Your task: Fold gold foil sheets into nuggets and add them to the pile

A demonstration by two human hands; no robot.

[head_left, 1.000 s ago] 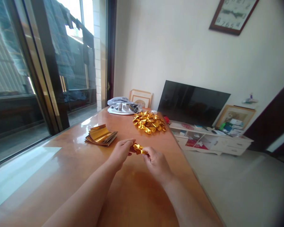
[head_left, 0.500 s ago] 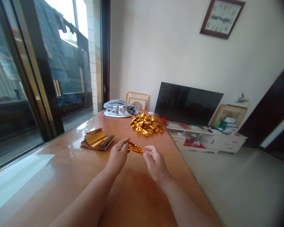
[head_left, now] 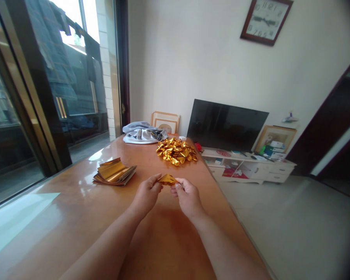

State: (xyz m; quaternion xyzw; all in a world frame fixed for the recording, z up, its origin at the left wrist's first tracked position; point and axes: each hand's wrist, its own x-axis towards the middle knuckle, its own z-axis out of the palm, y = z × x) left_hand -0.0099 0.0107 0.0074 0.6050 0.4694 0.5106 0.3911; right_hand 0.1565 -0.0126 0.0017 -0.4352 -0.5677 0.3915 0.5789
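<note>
Table of glossy orange wood runs away from the person — a heap of crumpled gold foil lies near its far end, a stack of foil sheets beside the left edge. Above the table's middle, the left hand and right hand nearly close, pinching a small folded foil piece between them — fingertips and thumbs on either end.

Left hand and right hand just apart, each curled in a pinching grip
</note>
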